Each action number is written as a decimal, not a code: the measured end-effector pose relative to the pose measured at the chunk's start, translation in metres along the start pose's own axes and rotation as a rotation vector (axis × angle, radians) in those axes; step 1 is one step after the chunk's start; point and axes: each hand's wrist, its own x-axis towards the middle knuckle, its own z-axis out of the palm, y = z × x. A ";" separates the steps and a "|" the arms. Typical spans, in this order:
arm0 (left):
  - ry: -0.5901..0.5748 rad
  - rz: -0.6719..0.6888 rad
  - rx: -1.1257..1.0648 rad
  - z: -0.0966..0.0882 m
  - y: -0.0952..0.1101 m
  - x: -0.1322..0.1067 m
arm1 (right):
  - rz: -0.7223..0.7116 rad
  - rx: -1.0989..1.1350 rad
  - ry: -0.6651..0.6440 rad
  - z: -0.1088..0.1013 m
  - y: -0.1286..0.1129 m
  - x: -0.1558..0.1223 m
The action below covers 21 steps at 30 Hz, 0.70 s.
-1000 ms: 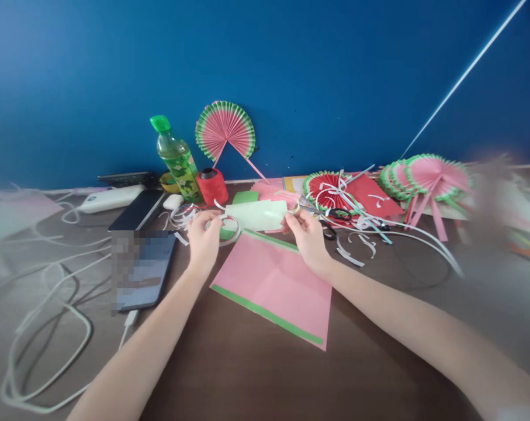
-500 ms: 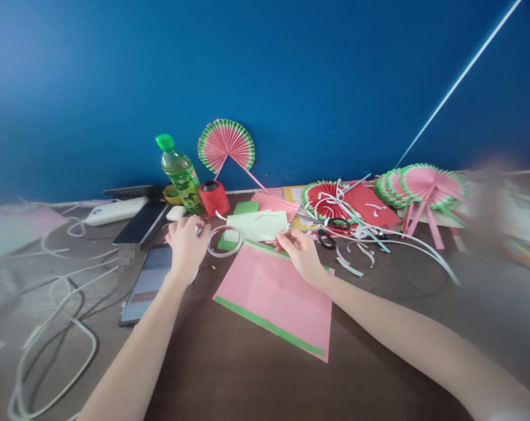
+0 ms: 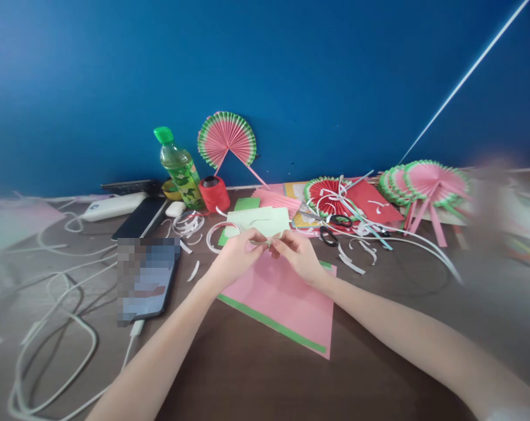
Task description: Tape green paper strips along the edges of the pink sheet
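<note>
My left hand (image 3: 242,256) and my right hand (image 3: 297,255) meet above the far edge of a pink paper sheet (image 3: 286,298) with green strips along two edges. Both are closed in a pinch, fingertips almost touching, on a small pale strip (image 3: 270,241); whether it is tape or paper I cannot tell. Just behind them lies pale green paper (image 3: 260,217). A roll of tape (image 3: 211,238) rests flat to the left of the hands. Parts of the sheet's far edge are hidden under my fingers.
Scissors (image 3: 328,235), white scraps (image 3: 351,262) and a red folded fan (image 3: 326,196) lie at right. Pink fans (image 3: 435,181) stand beyond. A bottle (image 3: 180,175), red spool (image 3: 214,194), phone (image 3: 148,280) and loose cable (image 3: 96,345) are at left; another fan (image 3: 227,140) leans on the wall.
My left hand has moved right, from beside the tape roll and scraps, to meet my right hand over the sheet. It now pinches the pale strip too. My right hand has barely moved.
</note>
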 end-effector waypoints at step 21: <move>-0.092 -0.033 -0.120 0.003 -0.011 0.003 | -0.058 -0.098 0.007 0.000 0.005 -0.002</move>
